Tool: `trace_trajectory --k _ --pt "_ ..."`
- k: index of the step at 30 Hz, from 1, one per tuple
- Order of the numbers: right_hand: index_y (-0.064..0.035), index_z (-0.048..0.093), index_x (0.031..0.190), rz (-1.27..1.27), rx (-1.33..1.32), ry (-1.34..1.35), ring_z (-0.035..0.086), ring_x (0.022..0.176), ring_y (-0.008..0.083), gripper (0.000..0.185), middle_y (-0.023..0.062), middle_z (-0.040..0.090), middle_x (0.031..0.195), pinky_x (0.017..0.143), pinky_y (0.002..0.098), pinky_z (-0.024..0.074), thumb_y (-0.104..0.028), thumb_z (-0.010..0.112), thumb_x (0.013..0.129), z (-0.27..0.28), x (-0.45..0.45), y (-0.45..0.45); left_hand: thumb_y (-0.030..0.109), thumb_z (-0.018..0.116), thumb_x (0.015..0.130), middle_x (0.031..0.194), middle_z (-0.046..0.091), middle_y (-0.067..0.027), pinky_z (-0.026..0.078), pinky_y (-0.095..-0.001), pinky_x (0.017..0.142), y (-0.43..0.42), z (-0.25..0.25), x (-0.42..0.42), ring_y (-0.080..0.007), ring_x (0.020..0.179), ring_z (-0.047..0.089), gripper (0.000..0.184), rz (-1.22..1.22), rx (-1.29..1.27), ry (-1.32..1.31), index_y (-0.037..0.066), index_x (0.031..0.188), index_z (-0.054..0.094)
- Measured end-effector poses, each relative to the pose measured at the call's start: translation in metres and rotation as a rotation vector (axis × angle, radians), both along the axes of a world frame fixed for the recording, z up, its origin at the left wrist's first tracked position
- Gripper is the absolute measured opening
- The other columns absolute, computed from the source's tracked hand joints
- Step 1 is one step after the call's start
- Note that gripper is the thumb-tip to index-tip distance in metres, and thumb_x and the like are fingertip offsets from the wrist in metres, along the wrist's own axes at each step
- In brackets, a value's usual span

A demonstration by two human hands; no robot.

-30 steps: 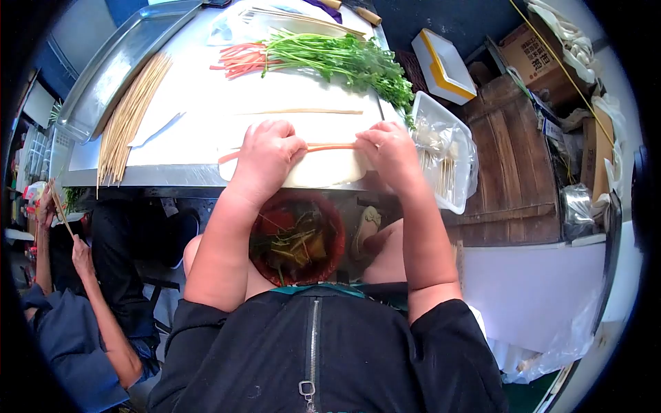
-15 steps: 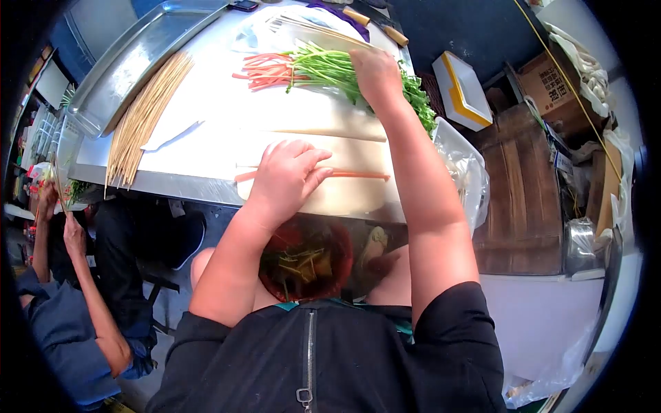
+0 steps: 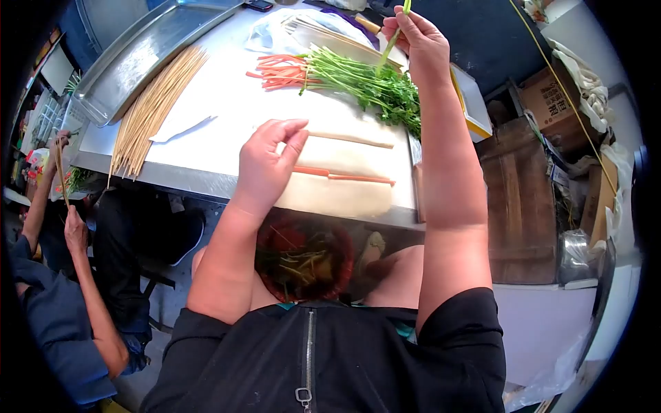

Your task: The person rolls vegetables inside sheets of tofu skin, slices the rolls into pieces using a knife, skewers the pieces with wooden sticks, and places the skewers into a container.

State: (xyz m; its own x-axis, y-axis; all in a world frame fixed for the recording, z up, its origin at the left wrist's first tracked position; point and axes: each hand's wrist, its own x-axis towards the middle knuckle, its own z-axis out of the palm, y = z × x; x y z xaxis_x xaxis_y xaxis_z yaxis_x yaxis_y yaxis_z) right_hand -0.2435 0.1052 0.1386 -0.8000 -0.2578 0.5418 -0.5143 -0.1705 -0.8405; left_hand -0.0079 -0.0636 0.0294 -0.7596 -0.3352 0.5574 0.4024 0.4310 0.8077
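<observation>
My right hand (image 3: 417, 36), raised at the table's far right, pinches a green stalk (image 3: 391, 49) above the pile of leafy greens (image 3: 365, 82). Over the left end of a pale flat sheet (image 3: 337, 195) hovers my left hand (image 3: 273, 155), thumb and fingers slightly apart, with nothing visible between them. Thin orange-red strips (image 3: 359, 179) lie end to end across the sheet, their left part hidden by my left hand. Another pale sheet with a brownish edge (image 3: 351, 140) lies just beyond. Red strips (image 3: 281, 72) sit left of the greens.
Long wooden sticks (image 3: 155, 110) and a metal tray (image 3: 141, 62) occupy the table's left side. A white knife-like piece (image 3: 184, 129) lies beside the sticks. At far left, another person's hands (image 3: 76, 227) hold sticks. A red basin (image 3: 306, 258) stands below the table edge.
My right hand has left the orange-red strip, reached over to the greens and lifted a green stalk. My left hand has come off the strip and opened slightly.
</observation>
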Motion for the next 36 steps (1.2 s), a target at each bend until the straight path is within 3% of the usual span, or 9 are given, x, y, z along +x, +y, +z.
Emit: trace_trajectory --k 6,9,13,19,21,25,26,30,36 --pt "-0.0018 0.072 0.108 0.161 0.203 -0.082 0.059 0.068 0.0075 0.026 0.0020 0.067 0.082 0.064 0.0221 0.0500 -0.024 0.068 0.095 0.003 0.062 0.013 0.018 0.057 0.101 0.099 0.067 -0.0061 0.054 -0.0255 0.078 -0.029 0.000 0.007 -0.0113 0.085 0.063 0.031 -0.055 0.503 -0.164 0.000 0.125 0.061" --pt "-0.0051 0.073 0.106 0.017 0.718 -0.045 0.065 0.078 0.0149 0.023 0.0064 0.072 0.091 0.070 0.0292 0.0535 -0.024 0.067 0.095 -0.022 0.117 0.003 0.020 0.049 0.104 0.104 0.065 -0.0080 0.056 -0.0269 0.074 -0.049 0.004 0.014 -0.0129 0.086 0.064 0.033 -0.050 0.620 -0.195 0.002 0.130 0.056" --pt "-0.0063 0.075 0.101 0.085 0.855 0.222 0.068 0.085 0.0278 0.021 0.0146 0.070 0.094 0.078 0.0362 0.0528 -0.024 0.066 0.093 -0.080 0.154 -0.006 0.018 0.048 0.104 0.104 0.065 -0.0075 0.054 -0.0254 0.073 -0.071 -0.002 0.019 -0.0123 0.087 0.063 0.031 0.046 0.611 -0.266 0.001 0.129 0.057" --pt "-0.0094 0.075 0.098 0.020 0.899 0.311 0.066 0.082 0.0306 0.017 0.0114 0.067 0.087 0.076 0.0391 0.0527 -0.022 0.067 0.089 -0.098 0.171 -0.008 0.015 0.050 0.103 0.107 0.067 -0.0070 0.052 -0.0255 0.080 -0.068 -0.013 0.022 -0.0109 0.089 0.062 0.030 0.040 0.351 -0.266 0.000 0.126 0.061" --pt "-0.0102 0.075 0.096 -0.014 0.928 0.366 0.066 0.082 0.0300 0.017 0.0110 0.067 0.086 0.076 0.0391 0.0529 -0.023 0.067 0.089 -0.097 0.171 -0.008 0.015 0.050 0.102 0.111 0.068 -0.0111 0.052 -0.0316 0.087 -0.050 -0.013 0.025 -0.0191 0.095 0.065 0.029 0.067 0.218 -0.298 0.001 0.124 0.062" --pt "-0.0118 0.076 0.097 0.013 1.071 0.585 0.065 0.086 0.0292 0.016 0.0087 0.067 0.089 0.076 0.0384 0.0536 -0.021 0.070 0.085 -0.093 0.167 -0.004 0.025 0.053 0.099 0.137 0.054 -0.0189 0.032 -0.0473 0.113 -0.007 -0.022 0.030 -0.0312 0.133 0.046 0.042 -0.099 -0.699 -0.208 0.004 0.135 0.053" --pt "-0.0116 0.076 0.099 0.046 1.126 0.639 0.065 0.090 0.0286 0.017 0.0083 0.068 0.093 0.077 0.0374 0.0538 -0.017 0.072 0.084 -0.092 0.165 0.000 0.032 0.052 0.099 0.148 0.044 -0.0158 0.021 -0.0472 0.119 0.000 -0.025 0.033 -0.0279 0.142 0.036 0.050 -0.128 -0.765 -0.377 0.006 0.141 0.047" --pt "-0.0109 0.075 0.103 -0.280 0.838 0.467 0.066 0.094 0.0249 0.018 0.0099 0.069 0.098 0.083 0.0354 0.0533 -0.012 0.072 0.085 -0.077 0.148 0.051 0.038 0.047 0.100 0.154 0.038 -0.0136 0.014 -0.0450 0.121 0.006 -0.028 0.034 -0.0252 0.145 0.031 0.054 -0.097 -0.946 -0.481 0.006 0.144 0.046" --pt "-0.0049 0.073 0.094 -0.450 0.991 0.301 0.064 0.089 0.0306 0.017 0.0130 0.069 0.092 0.080 0.0390 0.0515 -0.020 0.068 0.088 -0.075 0.162 0.119 0.036 0.048 0.100 0.153 0.040 -0.0138 0.015 -0.0455 0.121 0.003 -0.024 0.035 -0.0258 0.144 0.032 0.052 -0.122 -0.948 -0.437 0.005 0.142 0.047"
